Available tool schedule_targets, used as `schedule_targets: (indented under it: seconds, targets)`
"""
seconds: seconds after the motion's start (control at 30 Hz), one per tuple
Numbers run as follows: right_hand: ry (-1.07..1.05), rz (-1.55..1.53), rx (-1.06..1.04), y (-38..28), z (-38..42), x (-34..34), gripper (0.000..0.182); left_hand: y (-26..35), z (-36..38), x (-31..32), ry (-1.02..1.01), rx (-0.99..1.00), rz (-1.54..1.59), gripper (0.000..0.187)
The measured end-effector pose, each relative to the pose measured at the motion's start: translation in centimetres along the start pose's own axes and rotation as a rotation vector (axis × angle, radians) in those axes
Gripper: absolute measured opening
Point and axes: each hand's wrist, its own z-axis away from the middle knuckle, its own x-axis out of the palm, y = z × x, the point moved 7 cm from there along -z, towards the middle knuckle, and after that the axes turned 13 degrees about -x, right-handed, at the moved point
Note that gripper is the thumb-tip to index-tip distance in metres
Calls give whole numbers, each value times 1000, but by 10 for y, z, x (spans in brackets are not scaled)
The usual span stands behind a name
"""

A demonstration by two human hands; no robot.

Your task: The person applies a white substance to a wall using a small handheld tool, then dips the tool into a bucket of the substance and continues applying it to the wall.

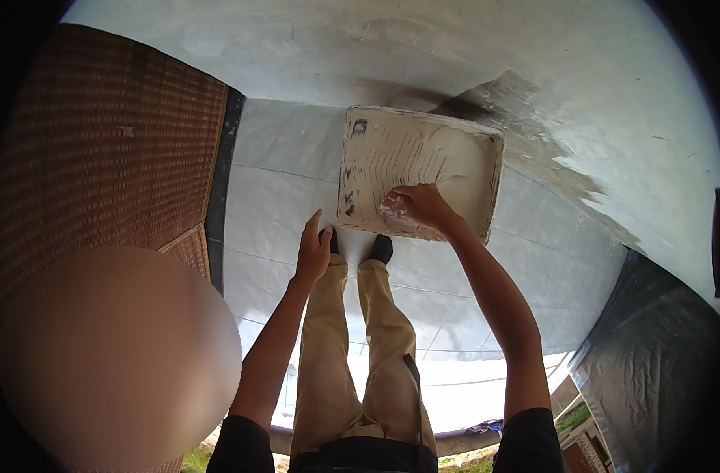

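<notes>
A paint tray (498, 169) with a ribbed slope holds thick cream-white paint, which has spread over most of its inside. Over the tray's near side is my right hand (425, 203), its fingers closed around something whitish and pink, smeared with paint, that I cannot make out. My left hand (314, 251) hangs near the tray's lower left corner, apart from it, fingers stretched out and holding nothing.
Grey sheeting (277, 189) covers the floor under my feet. A pale wall (313, 55) with a darker grey patch (526, 118) rises beyond the tray. Woven brown panelling (115, 142) stands left, dark sheeting (652, 347) hangs right. A blurred round area hides the lower left.
</notes>
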Motion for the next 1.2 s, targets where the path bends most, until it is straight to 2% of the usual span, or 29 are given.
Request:
schedule_targets:
  seconds: [0.23,0.3,0.53,0.6,0.63,0.7,0.73,0.83,0.9,1.0,1.13,1.2]
  targets:
    - [-84,-1,56,4,-2,-11,25,-4,4,-7,8,-13,-11,48]
    - [-174,14,94,8,0,-10,28,-5,6,-10,21,0,-7,49]
    - [-213,37,141,17,4,-32,29,-2,10,-18,40,37,-17,50]
    - [-365,-104,362,21,17,-40,28,3,13,-22,43,40,-27,50]
    - [-356,-97,356,24,20,-46,28,6,15,-24,41,36,-38,50]
    - [-487,32,269,29,28,-50,31,17,20,-31,44,53,-39,51]
    - [-470,45,261,26,32,-59,31,21,21,-34,39,58,-42,51]
    - [-260,-485,525,7,58,-85,29,50,22,-52,61,130,-43,50]
    - [-137,-741,610,-22,72,-106,28,81,21,-71,79,187,-38,48]
    - [39,-1048,497,-67,85,-140,37,139,22,-105,88,257,-28,47]
    - [240,-1204,354,-114,97,-192,39,233,24,-158,152,434,-7,45]
    - [379,-1314,184,-152,99,-230,41,284,29,-185,181,520,42,45]
